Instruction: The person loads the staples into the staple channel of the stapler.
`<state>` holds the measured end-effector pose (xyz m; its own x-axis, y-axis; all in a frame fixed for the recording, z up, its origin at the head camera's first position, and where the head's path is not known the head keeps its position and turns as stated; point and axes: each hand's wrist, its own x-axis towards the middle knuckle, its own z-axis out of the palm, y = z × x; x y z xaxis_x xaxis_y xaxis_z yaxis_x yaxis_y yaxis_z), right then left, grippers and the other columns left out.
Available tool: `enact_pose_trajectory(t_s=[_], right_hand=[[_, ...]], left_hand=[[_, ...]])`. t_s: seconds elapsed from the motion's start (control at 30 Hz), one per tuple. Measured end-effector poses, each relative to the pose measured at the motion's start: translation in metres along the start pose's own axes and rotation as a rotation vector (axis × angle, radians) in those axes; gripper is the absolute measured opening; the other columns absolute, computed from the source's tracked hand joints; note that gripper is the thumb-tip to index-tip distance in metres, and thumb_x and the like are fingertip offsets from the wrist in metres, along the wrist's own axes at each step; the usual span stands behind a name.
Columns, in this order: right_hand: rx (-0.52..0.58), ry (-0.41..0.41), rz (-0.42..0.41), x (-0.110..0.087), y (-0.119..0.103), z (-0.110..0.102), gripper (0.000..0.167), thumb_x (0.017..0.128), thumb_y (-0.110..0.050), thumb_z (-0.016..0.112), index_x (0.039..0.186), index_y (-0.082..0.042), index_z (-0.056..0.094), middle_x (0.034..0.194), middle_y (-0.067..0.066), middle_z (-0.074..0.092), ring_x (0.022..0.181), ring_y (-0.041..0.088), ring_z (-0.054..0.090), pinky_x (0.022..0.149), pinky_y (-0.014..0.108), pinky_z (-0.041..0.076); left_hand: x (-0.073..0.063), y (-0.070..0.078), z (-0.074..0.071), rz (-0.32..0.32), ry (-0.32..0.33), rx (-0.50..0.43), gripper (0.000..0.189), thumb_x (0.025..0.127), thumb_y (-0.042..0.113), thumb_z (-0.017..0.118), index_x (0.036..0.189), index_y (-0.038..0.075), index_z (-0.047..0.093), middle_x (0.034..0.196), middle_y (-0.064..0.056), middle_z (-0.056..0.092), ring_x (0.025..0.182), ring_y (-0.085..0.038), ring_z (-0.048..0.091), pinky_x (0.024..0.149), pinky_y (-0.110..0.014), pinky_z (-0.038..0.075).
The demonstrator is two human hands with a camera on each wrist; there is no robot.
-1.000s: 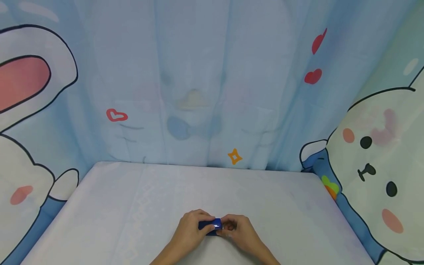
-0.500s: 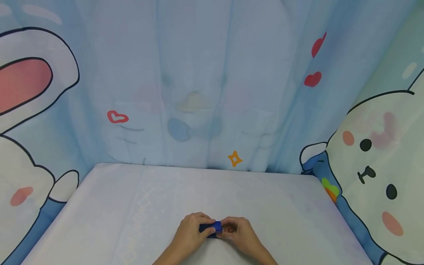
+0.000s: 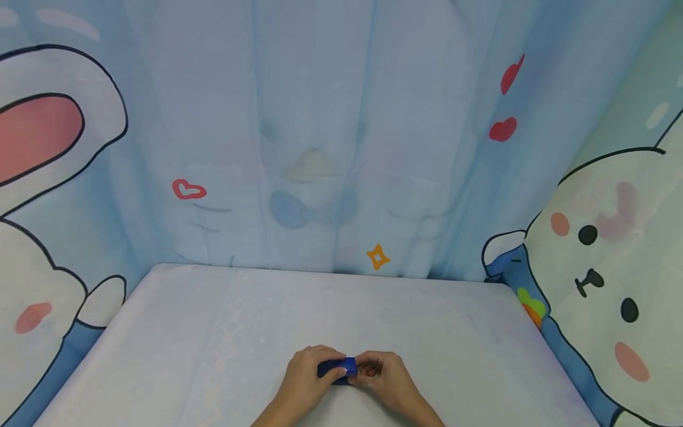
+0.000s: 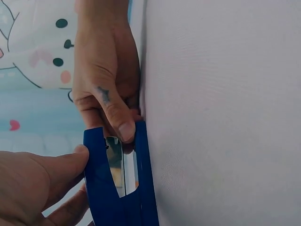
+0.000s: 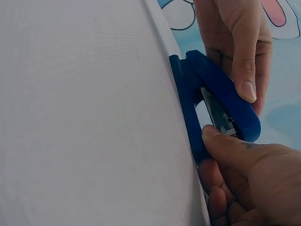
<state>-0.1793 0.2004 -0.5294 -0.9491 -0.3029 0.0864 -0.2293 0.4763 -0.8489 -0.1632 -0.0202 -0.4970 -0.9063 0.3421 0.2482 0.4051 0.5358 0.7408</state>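
Observation:
A blue stapler [image 3: 350, 365] lies on the white-covered table, its upper arm raised from the base at the front, with the metal magazine [image 5: 220, 113] showing in the gap. My left hand [image 3: 305, 375] grips the upper arm, thumb on one side and fingers on the other. At the front end, my right hand [image 3: 391, 377] pinches the base, its thumb [image 4: 126, 131] reaching in between the arm and the base. In the right wrist view the left hand [image 5: 247, 52] holds the arm from above. Part of the right fingers is hidden behind the stapler.
The table [image 3: 256, 314] has a pale cloth over it. A light blue curtain [image 3: 309, 107] with cartoon rabbits and hearts hangs behind it and along both sides.
The whole head view has slid down slightly in the picture. Both hands keep the same hold on the stapler, with hardly any movement.

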Motion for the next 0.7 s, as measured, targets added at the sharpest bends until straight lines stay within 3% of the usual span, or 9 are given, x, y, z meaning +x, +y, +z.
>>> enact_pose_trajectory(t_s=[0.33, 0.53, 0.7], right_hand=[[0.018, 0.006, 0.005, -0.001, 0.001, 0.004, 0.02, 0.088, -0.014, 0.086, 0.106, -0.008, 0.078, 0.089, 0.0, 0.076, 0.075, -0.003, 0.061, 0.071, 0.018, 0.055], [-0.03, 0.03, 0.018, -0.006, -0.001, 0.004, 0.036, 0.084, -0.018, 0.09, 0.115, -0.007, 0.074, 0.091, -0.003, 0.074, 0.079, -0.002, 0.061, 0.074, 0.019, 0.055], [-0.129, 0.029, 0.082, -0.014, -0.008, -0.002, 0.058, 0.077, -0.029, 0.095, 0.126, -0.011, 0.07, 0.104, -0.005, 0.075, 0.087, 0.002, 0.061, 0.077, 0.02, 0.056]], left_hand=[[0.002, -0.001, -0.003, 0.021, -0.026, 0.036, 0.021, 0.095, 0.026, 0.08, 0.114, 0.02, 0.081, 0.113, 0.006, 0.08, 0.107, -0.017, 0.073, 0.095, -0.038, 0.058], [-0.005, -0.002, -0.008, 0.05, -0.062, 0.176, 0.033, 0.1, 0.031, 0.074, 0.128, 0.014, 0.075, 0.125, 0.002, 0.077, 0.112, -0.017, 0.07, 0.097, -0.039, 0.058], [-0.02, -0.009, -0.024, 0.009, -0.09, 0.332, 0.055, 0.102, 0.048, 0.068, 0.146, 0.017, 0.063, 0.146, -0.001, 0.067, 0.128, -0.026, 0.062, 0.111, -0.054, 0.051]])
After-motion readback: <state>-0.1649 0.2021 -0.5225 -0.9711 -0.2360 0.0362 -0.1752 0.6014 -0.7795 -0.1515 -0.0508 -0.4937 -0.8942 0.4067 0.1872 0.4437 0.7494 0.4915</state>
